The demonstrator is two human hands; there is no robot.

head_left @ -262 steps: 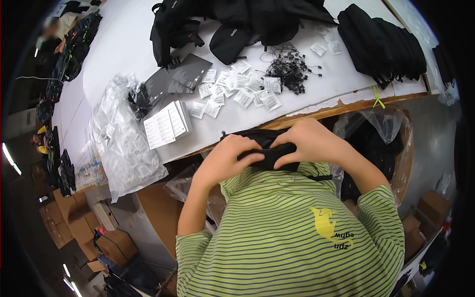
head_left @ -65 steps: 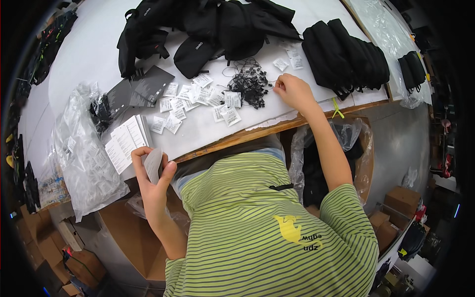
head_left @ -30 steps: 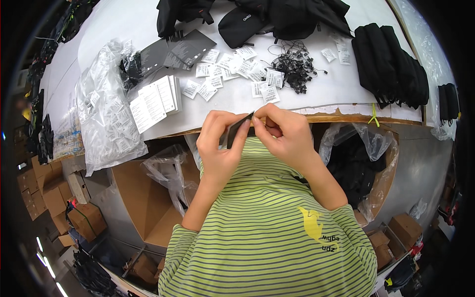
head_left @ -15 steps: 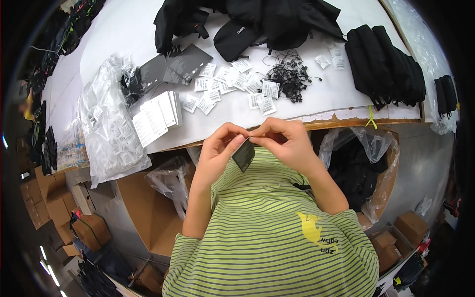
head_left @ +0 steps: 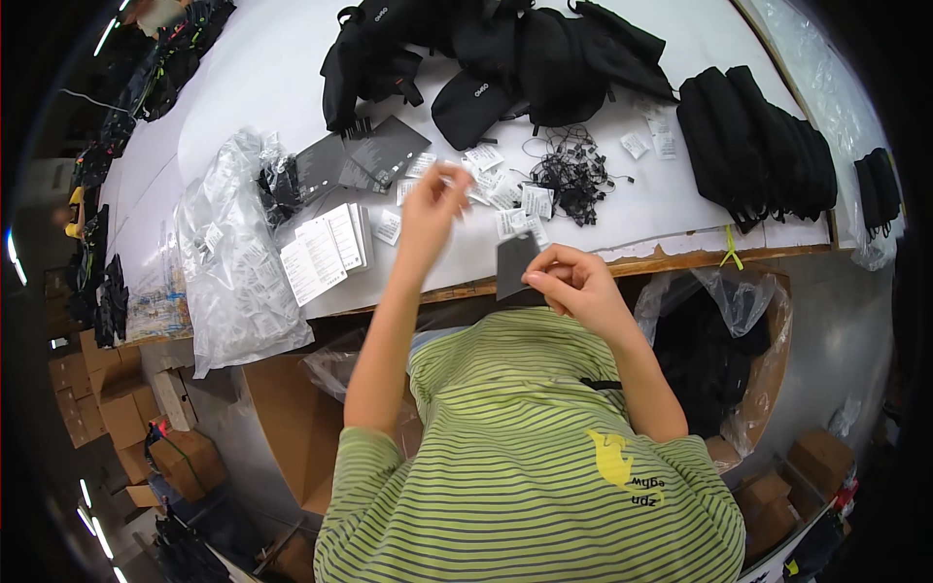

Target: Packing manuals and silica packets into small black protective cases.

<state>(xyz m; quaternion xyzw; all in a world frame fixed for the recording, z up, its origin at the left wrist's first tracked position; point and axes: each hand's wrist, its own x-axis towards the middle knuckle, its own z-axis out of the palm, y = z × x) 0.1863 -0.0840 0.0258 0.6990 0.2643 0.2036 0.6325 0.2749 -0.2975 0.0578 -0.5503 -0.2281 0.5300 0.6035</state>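
Note:
Between the thumb and fingertips of my right hand [head_left: 581,290] is a dark grey hang tag [head_left: 512,267], hanging at the table's front edge. My left hand [head_left: 432,209] is stretched out over the table, blurred by motion. Its fingers look curved and apart, with nothing visible in them. Beneath and beside its fingertips lie several small white printed packets [head_left: 483,157]. Right of the packets sits a tangled heap of black tag strings [head_left: 569,175]. More dark grey cards [head_left: 389,151] are spread behind my left hand.
A stack of white printed cards [head_left: 321,255] and a clear plastic bag of white packets [head_left: 238,272] lie at the left. Black bags [head_left: 559,63] are piled at the back, with rolled black ones [head_left: 753,146] at the right. Open cardboard boxes [head_left: 287,413] stand below the table edge.
My left hand has let go of the hang tag and moved forward over the white packets. My right hand keeps the tag, now hanging flatter in view. The view has shifted slightly.

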